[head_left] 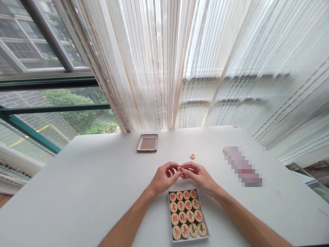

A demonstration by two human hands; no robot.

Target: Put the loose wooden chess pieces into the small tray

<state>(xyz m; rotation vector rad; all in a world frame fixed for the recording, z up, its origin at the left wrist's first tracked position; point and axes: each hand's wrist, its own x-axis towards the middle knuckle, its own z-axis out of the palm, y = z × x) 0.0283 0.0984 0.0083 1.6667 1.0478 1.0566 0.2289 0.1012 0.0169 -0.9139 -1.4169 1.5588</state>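
Note:
Between the fingertips of both hands is a round xiangqi piece (pixel 181 169) with a red character. My left hand (pixel 166 176) pinches it from the left, and my right hand (pixel 196 175) grips its right side. Just below the hands, an open box (pixel 189 241) holds rows of round wooden pieces, most with red characters and a couple at the front right with black ones. Beyond my right hand, a single red-marked piece (pixel 192 156) lies flat on the table.
A white table (pixel 89 185) spreads under everything. The box lid (pixel 147 143) lies with its inside up at the back. A blurred pinkish object (pixel 243 167) rests on the right. Striped curtains (pixel 154 68) and a window (pixel 84 108) stand behind the table.

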